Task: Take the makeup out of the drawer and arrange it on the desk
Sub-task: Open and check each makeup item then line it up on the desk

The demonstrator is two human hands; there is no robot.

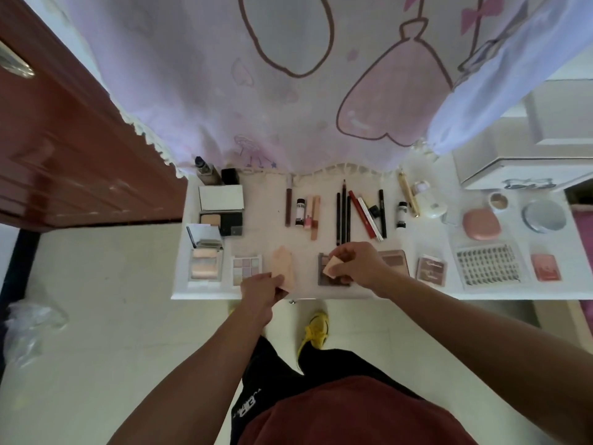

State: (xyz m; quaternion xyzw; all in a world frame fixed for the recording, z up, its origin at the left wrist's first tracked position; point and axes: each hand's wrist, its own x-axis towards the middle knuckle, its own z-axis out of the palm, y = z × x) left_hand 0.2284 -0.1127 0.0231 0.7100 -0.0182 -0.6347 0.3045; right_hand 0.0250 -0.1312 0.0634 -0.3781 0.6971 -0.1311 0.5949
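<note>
The person stands at a white worktop (208,293) with makeup laid out in rows. The left hand (261,292) pinches the near end of a long peach makeup sponge (282,266), which lies flat beside a pastel eyeshadow palette (246,268). The right hand (357,264) pinches a small peach wedge sponge (332,268) just over an open brown palette (324,277). Behind the hands lies a row of pencils (343,216); to the right sits a false-lash tray (489,264).
</note>
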